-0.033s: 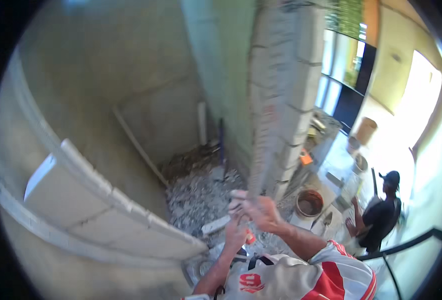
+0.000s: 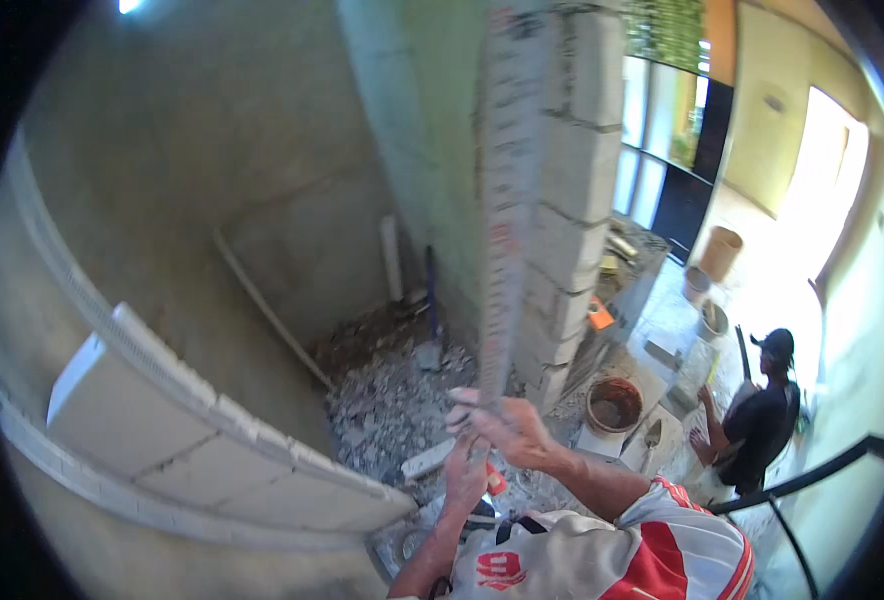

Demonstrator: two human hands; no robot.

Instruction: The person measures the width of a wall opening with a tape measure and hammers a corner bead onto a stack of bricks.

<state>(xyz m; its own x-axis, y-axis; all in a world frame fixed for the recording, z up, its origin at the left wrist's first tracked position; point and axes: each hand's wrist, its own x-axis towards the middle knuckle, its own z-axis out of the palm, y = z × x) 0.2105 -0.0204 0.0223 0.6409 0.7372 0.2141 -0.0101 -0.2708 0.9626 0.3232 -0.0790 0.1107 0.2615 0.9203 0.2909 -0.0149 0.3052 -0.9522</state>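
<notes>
A long, flat grey straightedge [image 2: 507, 215] with printed markings rises steeply from my hands toward the top of the view. It stands in front of a pale block wall [image 2: 567, 180]. My right hand [image 2: 512, 430] is closed around its lower part. Just below and to the left, my left hand [image 2: 466, 474] is closed at its lower end, its fingers partly hidden. Beside the left hand shows a small orange-red thing [image 2: 496, 482], too small to name.
A low block wall [image 2: 172, 415] curves along the left. Rubble [image 2: 387, 405] covers the corner floor, with a shovel [image 2: 429, 350] standing in it. On the right are a mortar bucket [image 2: 614, 405], a trowel [image 2: 652, 440] and a co-worker [image 2: 767, 425] in dark clothes and a cap.
The view has shifted slightly and is sharper. The straightedge appears a little further left and more upright. Both hands keep their grip on it.
</notes>
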